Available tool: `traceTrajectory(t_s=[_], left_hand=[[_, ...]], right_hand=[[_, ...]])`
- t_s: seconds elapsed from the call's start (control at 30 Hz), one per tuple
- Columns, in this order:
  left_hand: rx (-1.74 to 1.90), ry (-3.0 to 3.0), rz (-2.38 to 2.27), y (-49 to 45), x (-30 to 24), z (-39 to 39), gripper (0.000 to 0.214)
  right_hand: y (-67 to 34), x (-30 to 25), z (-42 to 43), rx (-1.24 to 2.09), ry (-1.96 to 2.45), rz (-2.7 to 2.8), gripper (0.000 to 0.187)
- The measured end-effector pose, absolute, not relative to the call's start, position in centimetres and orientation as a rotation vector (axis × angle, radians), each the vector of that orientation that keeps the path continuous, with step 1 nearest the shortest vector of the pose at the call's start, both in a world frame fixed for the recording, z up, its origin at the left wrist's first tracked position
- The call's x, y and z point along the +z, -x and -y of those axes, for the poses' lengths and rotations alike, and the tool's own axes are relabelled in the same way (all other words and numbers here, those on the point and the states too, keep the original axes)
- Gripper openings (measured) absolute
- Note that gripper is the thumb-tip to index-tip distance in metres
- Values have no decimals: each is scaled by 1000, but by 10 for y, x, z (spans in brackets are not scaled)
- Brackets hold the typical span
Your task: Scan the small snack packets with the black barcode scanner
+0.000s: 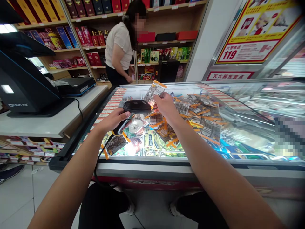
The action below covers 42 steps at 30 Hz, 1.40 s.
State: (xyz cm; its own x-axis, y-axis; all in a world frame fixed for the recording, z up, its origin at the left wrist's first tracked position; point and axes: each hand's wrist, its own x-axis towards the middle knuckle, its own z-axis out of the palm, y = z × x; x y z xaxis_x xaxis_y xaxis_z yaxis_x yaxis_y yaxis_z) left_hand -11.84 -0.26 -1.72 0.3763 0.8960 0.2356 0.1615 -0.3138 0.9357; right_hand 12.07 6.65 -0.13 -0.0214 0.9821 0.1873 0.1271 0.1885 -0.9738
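Note:
My left hand (113, 120) grips a black handheld barcode scanner (137, 106) by its handle, and a cord runs down from it over the freezer's front edge. My right hand (165, 104) pinches a small food packet (153, 93) with an orange edge and a printed label. The packet is tilted up just behind the scanner's head, close to it. Below both hands is a glass-topped chest freezer (152, 167). Many similar orange-edged packets (202, 109) lie in a loose pile to the right of my right hand. Another packet (116, 144) lies under my left hand.
A white counter (50, 122) with a black checkout terminal (23, 76) and a flat black device (76, 86) stands at left. Behind the freezer, a person (120, 47) in a white top bends by stocked shelves (107, 14). A fire-safety poster (257, 35) hangs at right.

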Motion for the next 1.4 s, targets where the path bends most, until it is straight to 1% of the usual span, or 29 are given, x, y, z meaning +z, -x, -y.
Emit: traceTrajectory(t_s=[0.1,0.2,0.4,0.67,0.83,0.9,1.03,1.17,1.27,1.33,1.4], left_hand=[[929,-1812,-890,118,-16,3,57],[944,-1829,-899,118,-15,3,57],[938,-1844,-902,120,-15,2,56],[942,-1828,-910,125,-18,-1,56],[959,-1820,-889,122,-15,3,56],[990,-1772,-912,120,-13,5,54],[1087,-1630,-915,117,-9,7,54],[1199,-1548,-904,116,-7,6,58],[1277,-1511,-896,117,-5,5,62],[1329,-1483,-895,118,-4,4,64],[1394,-1449,-891,118,-1,3,64]], right_hand=[[-121,-1,-67,1011,1160,1379,15],[-122,-2,-68,1008,1146,1378,17],[-124,0,-67,989,1152,1402,12],[-125,2,-66,992,1184,1393,12],[-126,2,-69,969,1160,1409,17],[-134,6,-74,870,1172,1433,23],[-175,14,-88,490,1336,1485,35],[-222,13,-102,331,1647,1682,16],[-231,10,-105,205,1772,1712,19],[-218,10,-100,69,1689,1717,26],[-190,8,-88,19,1444,1772,28]])
